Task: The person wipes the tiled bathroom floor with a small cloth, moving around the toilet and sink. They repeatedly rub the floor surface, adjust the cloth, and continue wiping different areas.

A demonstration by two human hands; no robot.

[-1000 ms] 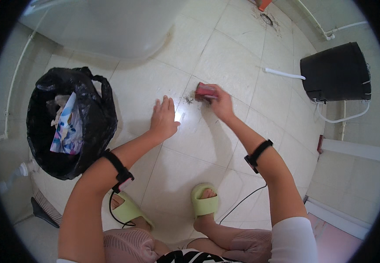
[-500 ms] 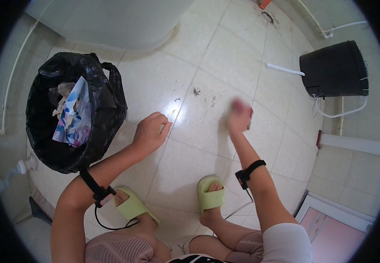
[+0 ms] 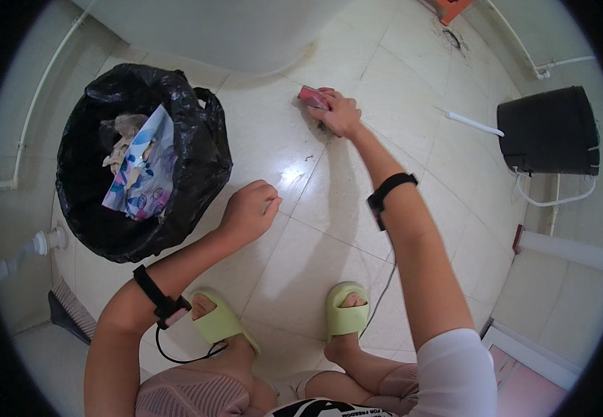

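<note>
My right hand point(image 3: 340, 115) reaches forward to the tiled floor point(image 3: 357, 229), fingers wrapped round a small red oblong thing point(image 3: 313, 98) whose exact kind I cannot make out. It is low at the floor, beside a dark hair-like clump point(image 3: 323, 128) partly hidden by the hand. My left hand point(image 3: 248, 210) hovers nearer to me with its fingers curled in, and nothing shows in it. Left of that hand stands a bin lined with a black plastic bag point(image 3: 208, 149). Inside are a blue-and-white printed wrapper point(image 3: 145, 170) and crumpled paper point(image 3: 122, 135).
A large pale rounded fixture point(image 3: 225, 35) fills the far left. At the right, a black bucket-shaped container point(image 3: 548, 132) has a white pipe point(image 3: 475, 123) beside it. A floor drain point(image 3: 451, 39) lies far right near an orange stool leg point(image 3: 454, 10). A broom head point(image 3: 71, 311) rests at the left.
My right hand has moved forward and left with the red thing, from open floor to the dark clump. The left hand stays curled near the bin. The whole view has shifted slightly.
</note>
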